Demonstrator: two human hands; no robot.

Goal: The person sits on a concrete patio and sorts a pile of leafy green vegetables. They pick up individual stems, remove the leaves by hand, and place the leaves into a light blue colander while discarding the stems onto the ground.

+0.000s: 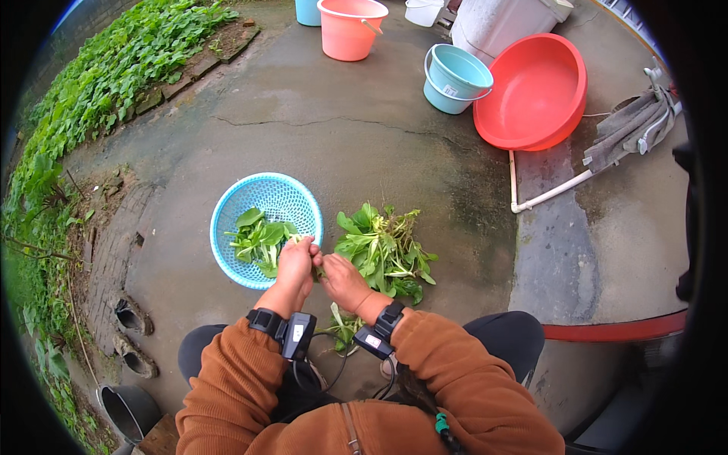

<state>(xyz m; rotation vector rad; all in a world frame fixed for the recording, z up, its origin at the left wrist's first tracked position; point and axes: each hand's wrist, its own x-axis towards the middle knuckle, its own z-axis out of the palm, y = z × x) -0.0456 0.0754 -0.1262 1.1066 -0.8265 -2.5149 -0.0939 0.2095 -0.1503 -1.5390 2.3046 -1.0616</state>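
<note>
A blue plastic basket (215, 233) stands on the concrete before me, with loose leafy greens (259, 236) inside. At its right rim, my left hand (293, 266) is closed around a leafy green plant (296, 237), whose pale stems point up over the basket. My right hand (346, 280) touches the left one and pinches the plant's lower end; the fingers hide most of it. Just right of the basket lies a heap of uprooted greens (378, 253) with thin roots showing. Some smaller leaf scraps (344, 329) lie on the ground between my forearms.
A light blue bucket (455, 85) and a red basin (534, 94) lean at the upper right, beside a white pipe (554, 193). Farther off is a pink bucket (350, 34). Worn shoes (135, 335) and a black bucket (129, 414) are at lower left, near a planted bed (114, 74).
</note>
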